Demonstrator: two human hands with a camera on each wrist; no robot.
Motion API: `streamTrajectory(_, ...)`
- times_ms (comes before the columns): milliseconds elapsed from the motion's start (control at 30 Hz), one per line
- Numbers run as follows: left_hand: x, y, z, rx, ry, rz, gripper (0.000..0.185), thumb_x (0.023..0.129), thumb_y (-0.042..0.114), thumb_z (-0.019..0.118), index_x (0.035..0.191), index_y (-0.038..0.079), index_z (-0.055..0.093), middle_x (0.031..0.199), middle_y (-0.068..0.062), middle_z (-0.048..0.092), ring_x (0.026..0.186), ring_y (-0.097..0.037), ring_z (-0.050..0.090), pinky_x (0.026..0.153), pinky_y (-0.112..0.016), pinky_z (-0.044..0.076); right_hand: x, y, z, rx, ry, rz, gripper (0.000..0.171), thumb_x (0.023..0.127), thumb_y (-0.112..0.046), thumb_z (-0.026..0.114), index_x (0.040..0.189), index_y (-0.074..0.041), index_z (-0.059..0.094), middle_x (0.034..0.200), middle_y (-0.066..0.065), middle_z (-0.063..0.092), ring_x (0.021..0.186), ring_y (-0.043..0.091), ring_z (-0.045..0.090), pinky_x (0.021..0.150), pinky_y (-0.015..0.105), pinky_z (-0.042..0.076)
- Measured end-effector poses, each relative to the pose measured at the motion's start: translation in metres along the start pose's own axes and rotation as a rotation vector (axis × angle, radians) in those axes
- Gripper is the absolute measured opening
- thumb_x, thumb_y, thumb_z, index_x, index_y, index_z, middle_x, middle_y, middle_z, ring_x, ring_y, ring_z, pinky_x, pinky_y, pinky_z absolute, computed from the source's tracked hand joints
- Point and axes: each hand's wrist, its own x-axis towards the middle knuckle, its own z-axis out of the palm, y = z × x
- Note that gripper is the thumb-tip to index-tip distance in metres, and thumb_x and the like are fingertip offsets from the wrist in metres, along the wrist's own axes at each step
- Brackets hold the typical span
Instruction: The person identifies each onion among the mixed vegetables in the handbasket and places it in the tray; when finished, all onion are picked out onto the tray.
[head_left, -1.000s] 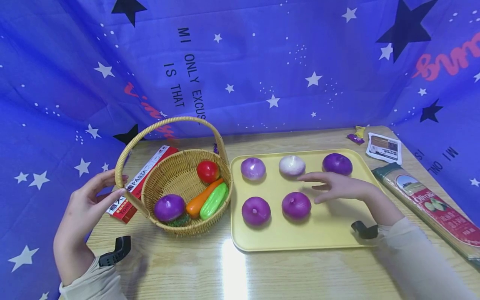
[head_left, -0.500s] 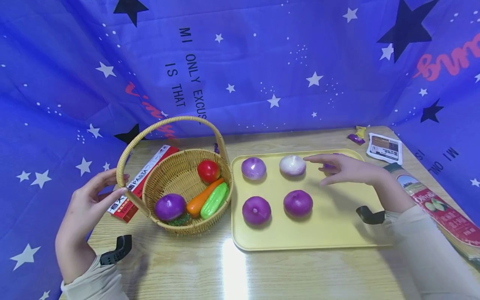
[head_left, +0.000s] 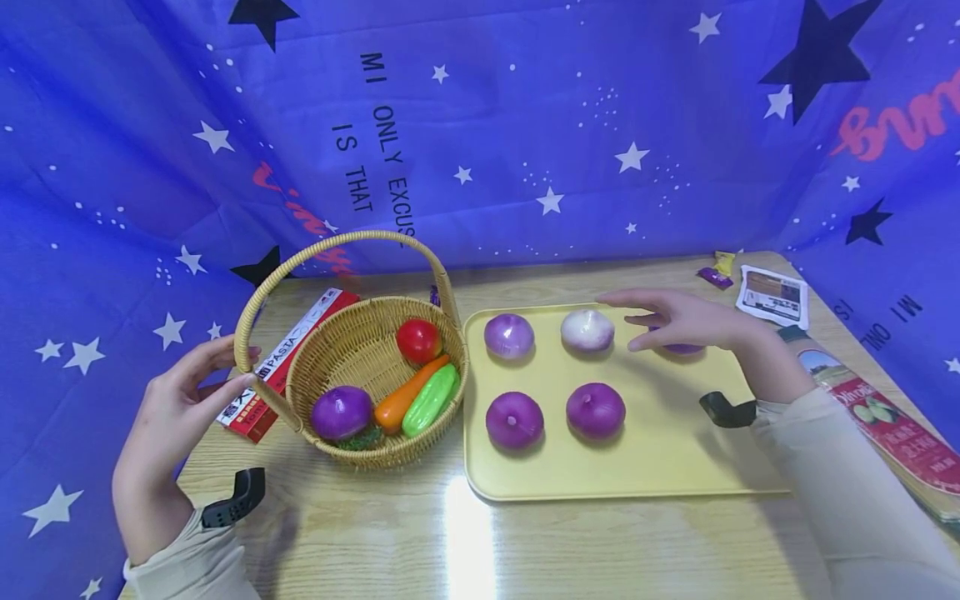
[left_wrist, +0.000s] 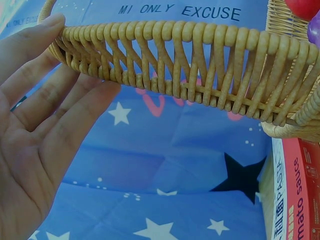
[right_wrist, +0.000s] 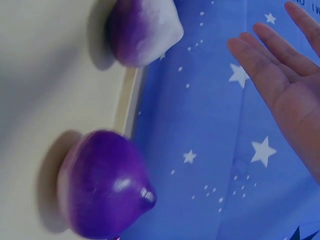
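The basket (head_left: 375, 375), at nine o'clock of the tray (head_left: 660, 467), was steadied at its handle by the left hand (head_left: 176, 408), fingers straight. The right hand (head_left: 686, 321) was held flat and empty above the dark onion (head_left: 682, 348) at the tray's one o'clock.

The cloth (head_left: 525, 125) is blue with white and dark stars, black lettering and red script. The tray (head_left: 660, 467) is pale yellow, bearing purple onions (head_left: 513, 419) and one mostly white onion (head_left: 587, 330). The tan wicker basket (head_left: 352, 342) holds a red tomato (head_left: 417, 340), orange carrot (head_left: 397, 403), green cucumber (head_left: 429, 401) and purple onion. The worktop (head_left: 375, 533) is light woodgrain.
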Motion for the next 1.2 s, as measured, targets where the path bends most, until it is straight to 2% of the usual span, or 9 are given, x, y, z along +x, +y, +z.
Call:
streamTrajectory(167,0.0,0.0,-0.001,0.013,-0.005,-0.006,0.04,0.086,0.002,0.065,0.125,0.009,0.058,0.107,0.032,0.059,0.1,0.014,0.056,0.076,-0.001,0.048,0.016,-0.008,0.003,-0.003,-0.012,-0.027,0.067,0.086,-0.021,0.068,0.145,-0.021,0.036,0.153,0.007,0.032,0.138,0.036,0.034,0.113,0.049,0.032)
streamTrajectory(333,0.0,-0.001,-0.001,0.02,-0.007,-0.009,0.041,0.086,0.002,0.065,0.126,0.01,0.058,0.108,0.031,0.059,0.1,0.014,0.056,0.075,-0.001,0.048,0.034,-0.023,0.007,-0.032,-0.056,-0.017,0.066,0.087,-0.027,0.067,0.144,-0.033,0.035,0.152,-0.002,0.034,0.138,0.033,0.036,0.113,0.051,0.033)
streamTrajectory(400,0.0,-0.001,0.0,0.011,-0.004,-0.005,0.042,0.085,0.001,0.065,0.126,0.01,0.058,0.109,0.031,0.06,0.1,0.014,0.056,0.074,-0.002,0.049,0.042,-0.03,0.009,-0.045,-0.078,-0.04,0.066,0.087,-0.026,0.067,0.144,-0.032,0.035,0.152,-0.001,0.034,0.137,0.034,0.037,0.112,0.05,0.034)
streamTrajectory(633,0.0,-0.001,0.0,0.007,-0.002,-0.006,0.042,0.085,0.0,0.066,0.125,0.009,0.058,0.108,0.031,0.06,0.1,0.014,0.057,0.074,-0.003,0.049,0.082,-0.064,0.024,0.014,-0.19,-0.218,0.068,0.087,-0.019,0.067,0.146,-0.012,0.034,0.153,0.009,0.032,0.141,0.032,0.03,0.117,0.048,0.028)
streamTrajectory(867,0.002,-0.001,-0.001,0.016,-0.003,-0.011,0.041,0.085,0.001,0.066,0.125,0.01,0.058,0.107,0.032,0.059,0.099,0.014,0.056,0.076,-0.001,0.048,0.119,-0.103,0.04,0.001,-0.272,-0.312,0.068,0.086,-0.026,0.068,0.145,-0.012,0.036,0.151,0.004,0.037,0.141,0.02,0.032,0.116,0.042,0.031)
streamTrajectory(1067,0.003,-0.003,-0.001,0.006,-0.006,-0.006,0.042,0.084,0.001,0.067,0.125,0.009,0.058,0.108,0.031,0.059,0.1,0.014,0.056,0.076,-0.001,0.048,0.146,-0.128,0.056,-0.042,-0.306,-0.388,0.068,0.086,-0.024,0.068,0.144,-0.011,0.037,0.15,0.007,0.038,0.14,0.02,0.034,0.116,0.042,0.032)
streamTrajectory(1200,0.001,-0.004,-0.001,0.003,-0.003,-0.009,0.042,0.084,0.0,0.067,0.125,0.008,0.058,0.108,0.032,0.059,0.099,0.014,0.056,0.075,-0.002,0.048,0.164,-0.142,0.07,-0.05,-0.327,-0.415,0.066,0.086,-0.024,0.067,0.144,-0.013,0.037,0.15,0.004,0.038,0.14,0.018,0.035,0.114,0.04,0.035)
